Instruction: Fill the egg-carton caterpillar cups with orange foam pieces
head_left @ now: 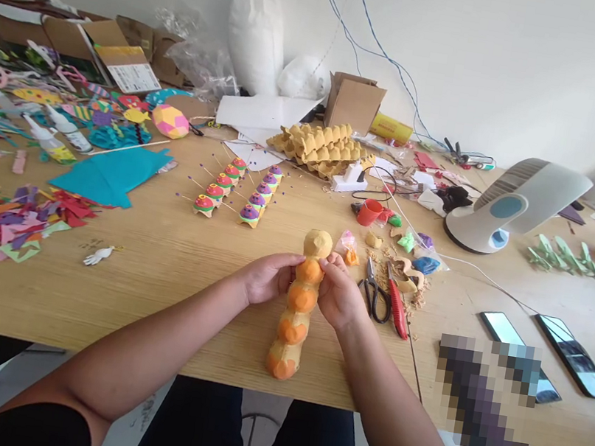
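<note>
Orange-domed strip (301,299): left hand (271,279) and right hand (341,294) pinch its far part

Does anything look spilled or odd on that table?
Somewhat messy: small light-brown shavings lie scattered beside the long red cutter, and multicoloured paper scraps are heaped loosely at left. The bumpy, orange-patched cardboard strip shows no damage.

I log one pale wood-grain tabletop (158,254). Directly on it I list: one red-and-green row of pinned egg-carton cups (219,191); one purple-and-yellow row of the same (257,202); one flat turquoise sheet (115,170); multicoloured scraps (34,221); one small red cup (370,212); black-handled metal scissors (371,286); one red-handled cutter (397,309); one white-and-grey fan (518,204); two glossy phones (574,354).
</note>
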`<state>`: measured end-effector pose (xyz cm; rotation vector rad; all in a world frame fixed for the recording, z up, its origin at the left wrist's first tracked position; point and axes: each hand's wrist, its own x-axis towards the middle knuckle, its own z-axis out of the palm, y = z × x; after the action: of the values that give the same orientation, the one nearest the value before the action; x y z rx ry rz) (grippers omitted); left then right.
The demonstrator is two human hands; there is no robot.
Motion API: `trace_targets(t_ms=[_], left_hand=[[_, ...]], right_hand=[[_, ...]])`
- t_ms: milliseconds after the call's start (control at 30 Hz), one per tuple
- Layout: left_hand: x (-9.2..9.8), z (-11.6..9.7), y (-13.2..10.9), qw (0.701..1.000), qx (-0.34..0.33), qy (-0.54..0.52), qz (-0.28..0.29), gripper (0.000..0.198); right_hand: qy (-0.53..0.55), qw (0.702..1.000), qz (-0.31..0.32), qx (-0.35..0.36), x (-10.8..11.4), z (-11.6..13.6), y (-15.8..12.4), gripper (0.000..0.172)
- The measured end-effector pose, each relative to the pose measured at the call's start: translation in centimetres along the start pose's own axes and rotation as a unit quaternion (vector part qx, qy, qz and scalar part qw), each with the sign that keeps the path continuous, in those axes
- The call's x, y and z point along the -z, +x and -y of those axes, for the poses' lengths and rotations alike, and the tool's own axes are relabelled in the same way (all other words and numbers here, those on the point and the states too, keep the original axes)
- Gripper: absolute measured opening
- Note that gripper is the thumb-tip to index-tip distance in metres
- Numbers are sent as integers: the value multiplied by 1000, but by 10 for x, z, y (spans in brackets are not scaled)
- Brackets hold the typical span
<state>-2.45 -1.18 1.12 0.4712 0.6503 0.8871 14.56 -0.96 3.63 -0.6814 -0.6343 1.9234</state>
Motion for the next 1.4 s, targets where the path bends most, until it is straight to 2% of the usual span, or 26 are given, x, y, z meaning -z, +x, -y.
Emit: trace_targets(t_ms=[300,500,667,867,1100,1400], left_hand=[[-9,4,-1,999,-23,28,-22,31],[-6,10,1,998,-51,41,-18,22],[-6,11,2,997,-59,36,-27,23],[-10,5,0,1000,-26,4,-14,32],[-8,8,-1,998,-38,47,-12,29],[-11,6,-1,998,-32,31,-50,32]], right_hand=[[-26,1000,5,4,0,-3,1,43],[-49,999,-2,18,1,-6,3,47],[-56,998,-4,14,2,-7,4,45],[-14,1000,-2,-5,3,-2,4,36],[-53,998,18,-11,5,-5,3,41],[-15,999,22,-20,3,-4,4,36]])
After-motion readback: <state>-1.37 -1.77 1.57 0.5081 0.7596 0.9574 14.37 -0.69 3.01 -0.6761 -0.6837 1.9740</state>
